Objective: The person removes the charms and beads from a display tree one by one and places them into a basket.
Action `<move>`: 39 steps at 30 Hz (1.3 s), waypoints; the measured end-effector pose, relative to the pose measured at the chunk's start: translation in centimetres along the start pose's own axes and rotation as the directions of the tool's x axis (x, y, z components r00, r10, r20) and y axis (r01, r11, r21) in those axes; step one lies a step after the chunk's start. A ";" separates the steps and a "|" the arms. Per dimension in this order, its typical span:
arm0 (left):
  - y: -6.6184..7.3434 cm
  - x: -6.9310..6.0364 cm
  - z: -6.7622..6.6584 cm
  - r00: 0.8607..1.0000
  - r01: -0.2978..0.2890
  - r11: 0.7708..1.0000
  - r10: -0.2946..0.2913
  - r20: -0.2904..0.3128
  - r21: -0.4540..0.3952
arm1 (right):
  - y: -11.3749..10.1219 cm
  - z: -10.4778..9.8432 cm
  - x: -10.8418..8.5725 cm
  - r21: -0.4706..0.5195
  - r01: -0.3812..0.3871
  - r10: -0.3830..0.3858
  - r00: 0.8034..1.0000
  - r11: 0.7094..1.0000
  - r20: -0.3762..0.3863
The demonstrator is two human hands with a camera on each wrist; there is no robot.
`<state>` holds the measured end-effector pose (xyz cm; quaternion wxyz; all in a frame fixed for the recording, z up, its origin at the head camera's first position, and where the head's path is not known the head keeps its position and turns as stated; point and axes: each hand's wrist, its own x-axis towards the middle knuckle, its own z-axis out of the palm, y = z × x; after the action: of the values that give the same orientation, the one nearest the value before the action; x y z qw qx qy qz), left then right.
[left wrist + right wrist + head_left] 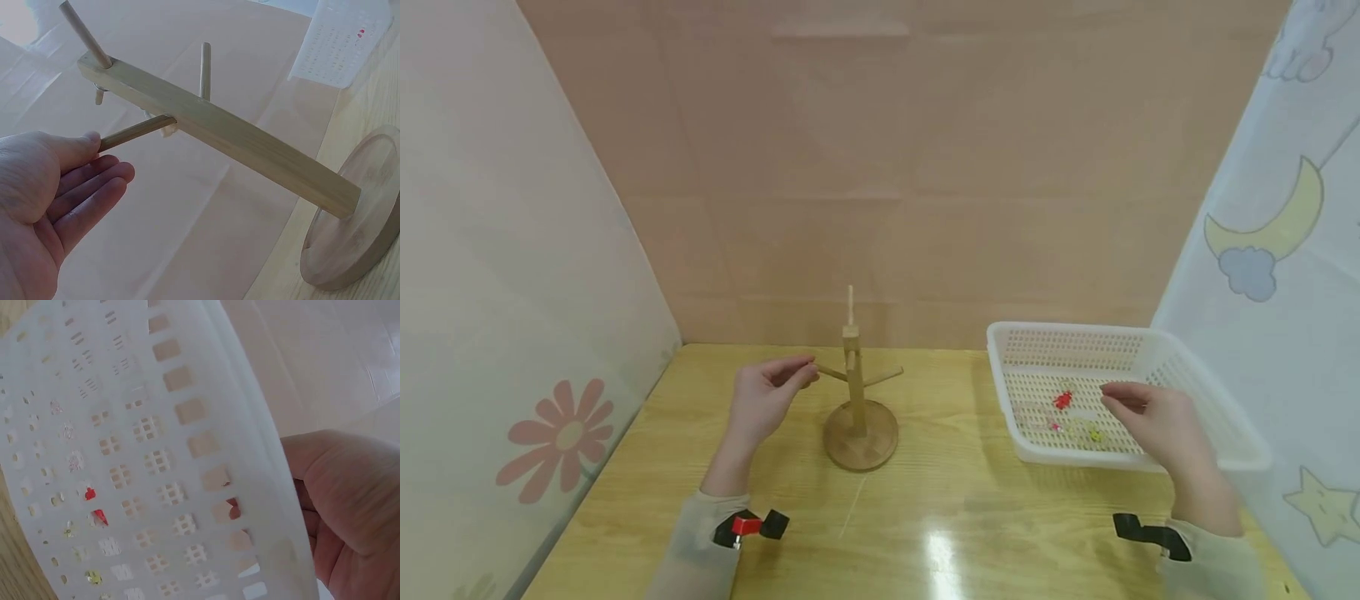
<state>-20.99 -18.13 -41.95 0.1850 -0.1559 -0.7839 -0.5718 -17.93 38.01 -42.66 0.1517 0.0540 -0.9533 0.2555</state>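
Note:
My left hand [772, 393] pinches the end of one peg [139, 133] on a wooden mug tree [857, 379]. The tree stands upright on its round base [880, 447], with other bare pegs sticking out. My right hand [1165, 421] hovers over the right part of a white plastic basket [1009, 421], thumb and fingers slightly apart, with nothing visible between them. In the basket lie a small red piece [1063, 400], a pink one [1056, 427] and a yellow-green strand [1094, 434]. The basket wall hides the right fingertips in the right wrist view.
A wooden table [940, 500] carries the tree and the basket. Behind it hangs a plain tan backdrop [887, 167]. White printed sheets close off both sides, with a flower [568, 437] on the left and a moon [1273, 225] on the right.

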 end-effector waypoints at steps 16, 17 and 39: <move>-0.4 0.6 1.6 0.987 -0.007 0.997 -0.006 -0.158 -0.083 | -5.0 1.0 0.4 0.013 0.218 -0.213 0.964 0.976 -0.158; -0.5 0.7 1.7 0.986 -0.010 0.997 -0.004 -0.169 -0.079 | -5.6 1.2 0.5 0.016 0.250 -0.244 0.955 0.968 -0.170; 0.1 3.1 3.1 0.940 -0.023 0.998 0.003 -0.340 -0.055 | -16.0 5.8 3.7 0.216 0.629 -0.609 0.777 0.746 -0.159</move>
<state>-23.99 -15.02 -41.27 0.3167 -0.0655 -0.7223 -0.6113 -20.06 21.16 -38.74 0.2568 0.3762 -0.8331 0.3138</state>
